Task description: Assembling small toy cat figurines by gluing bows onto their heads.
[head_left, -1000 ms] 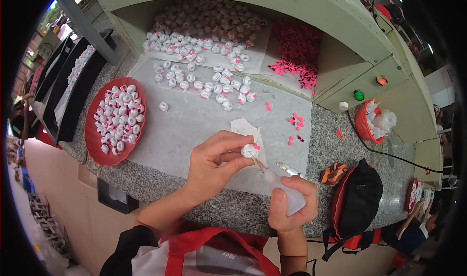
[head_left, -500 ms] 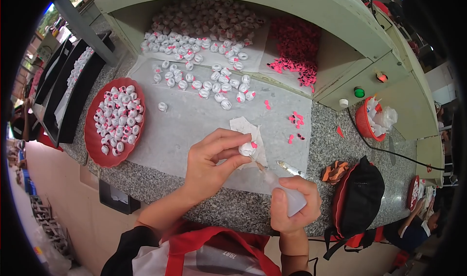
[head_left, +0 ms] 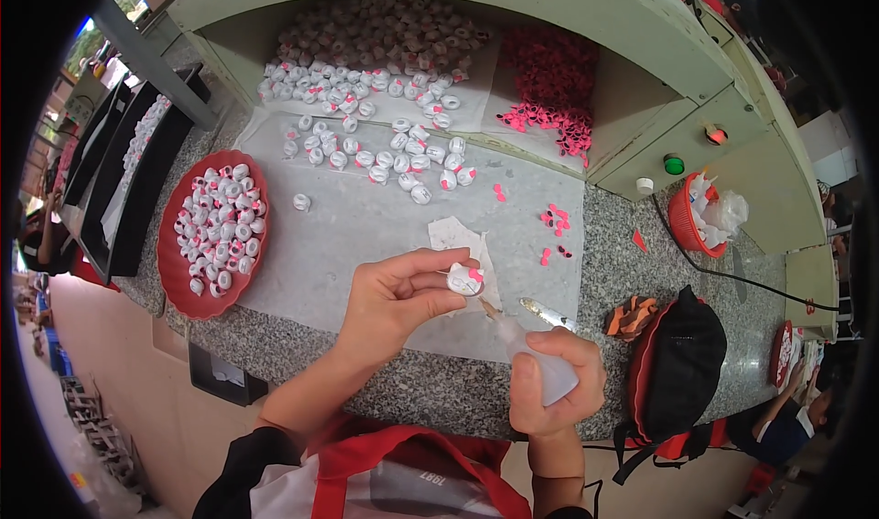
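A red bowl (head_left: 197, 306) holds many small white pieces (head_left: 220, 221); a red basket (head_left: 683, 226) contains white items and clear plastic (head_left: 730, 211). Over the paper (head_left: 320, 267), the left hand (head_left: 389, 301) pinches one white figure (head_left: 462, 282) between thumb and fingers. The right hand's (head_left: 554, 416) fingers wrap the squeeze bottle (head_left: 557, 380), whose long axis slants up-left, nozzle toward the figure. Since the earlier frame, the figure has turned, showing its pink bow (head_left: 475, 275) more fully.
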The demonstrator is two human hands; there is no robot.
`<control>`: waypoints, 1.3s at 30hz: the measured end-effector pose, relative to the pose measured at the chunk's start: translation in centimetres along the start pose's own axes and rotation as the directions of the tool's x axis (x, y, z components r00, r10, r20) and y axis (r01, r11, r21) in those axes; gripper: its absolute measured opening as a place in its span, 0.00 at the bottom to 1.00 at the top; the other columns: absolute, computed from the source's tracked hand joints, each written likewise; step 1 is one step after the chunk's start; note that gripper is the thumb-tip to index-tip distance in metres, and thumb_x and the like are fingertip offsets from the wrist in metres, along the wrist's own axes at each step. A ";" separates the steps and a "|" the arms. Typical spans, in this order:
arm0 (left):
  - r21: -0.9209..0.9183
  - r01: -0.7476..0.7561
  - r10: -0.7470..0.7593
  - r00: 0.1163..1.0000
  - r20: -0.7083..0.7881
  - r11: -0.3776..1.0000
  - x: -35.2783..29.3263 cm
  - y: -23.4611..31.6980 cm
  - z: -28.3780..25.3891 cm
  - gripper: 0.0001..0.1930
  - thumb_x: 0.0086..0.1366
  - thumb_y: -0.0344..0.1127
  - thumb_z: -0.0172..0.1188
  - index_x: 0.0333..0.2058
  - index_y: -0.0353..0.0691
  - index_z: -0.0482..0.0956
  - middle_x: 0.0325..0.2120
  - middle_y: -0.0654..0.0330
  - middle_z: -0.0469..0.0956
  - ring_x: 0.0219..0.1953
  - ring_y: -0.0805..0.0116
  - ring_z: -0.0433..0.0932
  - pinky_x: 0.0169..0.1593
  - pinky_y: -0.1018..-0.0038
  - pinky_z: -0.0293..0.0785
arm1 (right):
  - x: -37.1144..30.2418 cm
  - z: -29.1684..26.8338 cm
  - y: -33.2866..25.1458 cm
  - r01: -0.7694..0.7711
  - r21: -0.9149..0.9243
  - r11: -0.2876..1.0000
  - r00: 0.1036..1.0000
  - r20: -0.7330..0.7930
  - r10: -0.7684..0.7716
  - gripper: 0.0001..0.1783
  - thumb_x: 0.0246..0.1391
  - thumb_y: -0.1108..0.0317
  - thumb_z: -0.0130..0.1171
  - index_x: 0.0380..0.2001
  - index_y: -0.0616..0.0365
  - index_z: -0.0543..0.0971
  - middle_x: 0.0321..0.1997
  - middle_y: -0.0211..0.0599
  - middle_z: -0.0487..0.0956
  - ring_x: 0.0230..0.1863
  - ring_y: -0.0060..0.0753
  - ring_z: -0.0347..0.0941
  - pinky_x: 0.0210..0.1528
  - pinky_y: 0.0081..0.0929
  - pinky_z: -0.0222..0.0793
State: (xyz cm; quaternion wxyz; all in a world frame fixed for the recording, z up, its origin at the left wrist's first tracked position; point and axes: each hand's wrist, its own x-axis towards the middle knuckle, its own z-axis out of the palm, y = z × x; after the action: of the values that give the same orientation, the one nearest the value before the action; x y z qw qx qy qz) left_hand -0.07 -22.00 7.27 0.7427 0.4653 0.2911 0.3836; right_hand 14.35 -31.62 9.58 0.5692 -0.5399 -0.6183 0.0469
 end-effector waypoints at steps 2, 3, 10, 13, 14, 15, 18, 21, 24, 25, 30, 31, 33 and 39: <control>-0.007 0.000 0.000 1.000 0.002 1.000 0.0 0.0 0.0 0.21 0.47 0.15 0.56 0.44 0.28 0.69 0.38 0.51 0.74 0.40 0.64 0.75 0.43 0.74 0.73 | 0.1 0.0 0.0 0.022 -0.008 1.000 1.000 -0.008 -0.022 0.14 0.36 0.77 0.57 0.31 0.66 0.70 0.23 0.38 0.75 0.15 0.31 0.69 0.17 0.22 0.65; -0.010 0.010 -0.010 1.000 -0.004 1.000 0.0 0.0 -0.1 0.21 0.47 0.15 0.56 0.44 0.28 0.69 0.38 0.50 0.74 0.40 0.64 0.75 0.43 0.74 0.73 | 0.1 0.0 0.0 0.021 -0.008 1.000 1.000 -0.008 -0.021 0.14 0.36 0.77 0.57 0.31 0.66 0.70 0.23 0.38 0.75 0.15 0.31 0.69 0.17 0.22 0.65; -0.011 0.030 -0.031 0.999 -0.026 0.999 0.1 0.1 -0.2 0.21 0.47 0.16 0.56 0.44 0.27 0.69 0.38 0.50 0.74 0.40 0.63 0.75 0.44 0.73 0.72 | 0.4 -0.3 0.0 0.018 -0.038 0.999 1.000 0.006 -0.018 0.13 0.36 0.78 0.57 0.30 0.65 0.70 0.23 0.38 0.75 0.15 0.30 0.69 0.18 0.22 0.65; -0.019 0.012 -0.012 1.000 -0.009 1.000 0.1 -0.1 -0.3 0.21 0.47 0.16 0.56 0.43 0.28 0.69 0.38 0.50 0.74 0.40 0.63 0.75 0.44 0.73 0.72 | 0.5 -0.4 -0.4 0.002 -0.023 1.000 0.999 0.035 -0.002 0.13 0.36 0.78 0.57 0.30 0.65 0.70 0.23 0.38 0.75 0.15 0.31 0.70 0.18 0.22 0.65; -0.018 0.012 -0.012 1.000 -0.011 1.000 0.1 -0.1 -0.3 0.21 0.47 0.16 0.56 0.43 0.28 0.69 0.38 0.50 0.74 0.40 0.63 0.75 0.44 0.73 0.72 | 0.5 -0.4 -0.4 -0.017 -0.001 1.000 0.999 0.047 0.017 0.12 0.36 0.78 0.57 0.29 0.65 0.70 0.23 0.38 0.75 0.16 0.31 0.70 0.18 0.22 0.65; -0.029 0.017 -0.017 1.000 0.000 0.999 0.1 -0.1 -0.3 0.20 0.48 0.16 0.56 0.43 0.28 0.69 0.38 0.50 0.74 0.40 0.63 0.75 0.44 0.73 0.72 | 0.4 -0.3 -0.4 -0.019 -0.002 1.000 0.999 0.047 0.019 0.12 0.36 0.78 0.57 0.29 0.65 0.70 0.23 0.38 0.75 0.16 0.31 0.70 0.18 0.22 0.65; -0.036 0.010 -0.009 1.000 0.022 0.999 0.0 -0.1 -0.2 0.20 0.48 0.15 0.56 0.43 0.28 0.70 0.38 0.51 0.73 0.40 0.64 0.74 0.44 0.73 0.73 | 0.1 -0.2 -0.3 -0.056 0.017 0.998 0.998 0.029 0.056 0.12 0.36 0.78 0.57 0.29 0.65 0.70 0.23 0.38 0.75 0.16 0.32 0.70 0.18 0.22 0.66; -0.033 -0.018 0.020 0.999 0.039 0.999 0.0 -0.2 -0.1 0.20 0.48 0.15 0.55 0.43 0.28 0.70 0.38 0.51 0.73 0.40 0.64 0.74 0.44 0.74 0.73 | 0.1 -0.2 -0.2 -0.053 0.016 0.998 0.999 0.006 0.053 0.12 0.36 0.78 0.57 0.29 0.66 0.70 0.23 0.39 0.75 0.16 0.32 0.71 0.19 0.23 0.66; -0.022 -0.064 0.065 0.997 0.047 0.998 0.1 -0.3 0.0 0.19 0.48 0.14 0.55 0.42 0.27 0.70 0.38 0.52 0.72 0.40 0.65 0.74 0.44 0.74 0.73 | 0.2 -0.2 -0.2 -0.029 0.010 1.000 1.000 0.005 0.029 0.12 0.37 0.77 0.57 0.29 0.66 0.70 0.23 0.39 0.75 0.16 0.32 0.71 0.19 0.23 0.67; -0.011 -0.092 0.093 0.994 0.049 0.996 0.0 -0.3 0.1 0.19 0.48 0.14 0.55 0.42 0.27 0.70 0.38 0.52 0.72 0.39 0.65 0.74 0.44 0.74 0.73 | 0.2 -0.2 -0.2 -0.025 0.004 1.000 1.000 0.004 0.025 0.12 0.36 0.77 0.57 0.29 0.66 0.70 0.23 0.39 0.75 0.16 0.33 0.71 0.19 0.23 0.67; 0.063 -0.131 0.131 0.991 0.015 0.989 0.1 -0.1 0.3 0.18 0.48 0.14 0.55 0.41 0.27 0.71 0.38 0.52 0.72 0.39 0.66 0.74 0.43 0.75 0.73 | 0.7 -0.3 -0.1 -0.012 -0.011 1.000 1.000 0.001 0.012 0.11 0.39 0.76 0.56 0.30 0.67 0.71 0.23 0.39 0.76 0.18 0.31 0.73 0.20 0.22 0.67; 0.098 -0.147 0.149 0.989 -0.015 0.984 0.1 0.0 0.2 0.18 0.48 0.14 0.55 0.41 0.27 0.71 0.38 0.52 0.72 0.39 0.66 0.74 0.43 0.75 0.73 | 1.1 -0.8 0.1 -0.361 0.144 0.921 0.926 -0.063 0.373 0.12 0.40 0.73 0.55 0.31 0.67 0.72 0.24 0.38 0.75 0.20 0.28 0.71 0.22 0.20 0.67; 0.067 -0.139 0.140 0.990 -0.020 0.988 0.2 -0.4 -0.5 0.19 0.47 0.14 0.55 0.41 0.27 0.71 0.39 0.52 0.72 0.39 0.66 0.74 0.43 0.76 0.72 | 2.3 -2.5 2.0 -0.686 0.347 0.640 0.676 -0.023 0.737 0.14 0.42 0.70 0.53 0.33 0.68 0.72 0.25 0.37 0.75 0.22 0.25 0.70 0.24 0.17 0.67; 0.027 -0.027 0.028 0.999 -0.033 0.999 0.3 -0.2 -0.1 0.19 0.47 0.15 0.55 0.42 0.29 0.71 0.37 0.54 0.74 0.38 0.69 0.74 0.41 0.79 0.71 | 0.7 -1.8 11.8 -0.786 0.064 0.615 0.618 0.105 0.779 0.16 0.40 0.67 0.59 0.34 0.64 0.73 0.27 0.43 0.77 0.30 0.35 0.75 0.26 0.22 0.70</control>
State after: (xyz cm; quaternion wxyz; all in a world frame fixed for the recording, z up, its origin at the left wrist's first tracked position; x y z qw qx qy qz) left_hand 0.02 -21.77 7.03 0.7263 0.4723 0.3022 0.3976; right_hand 23.11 -27.30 2.74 0.4981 -0.7231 -0.3366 0.3402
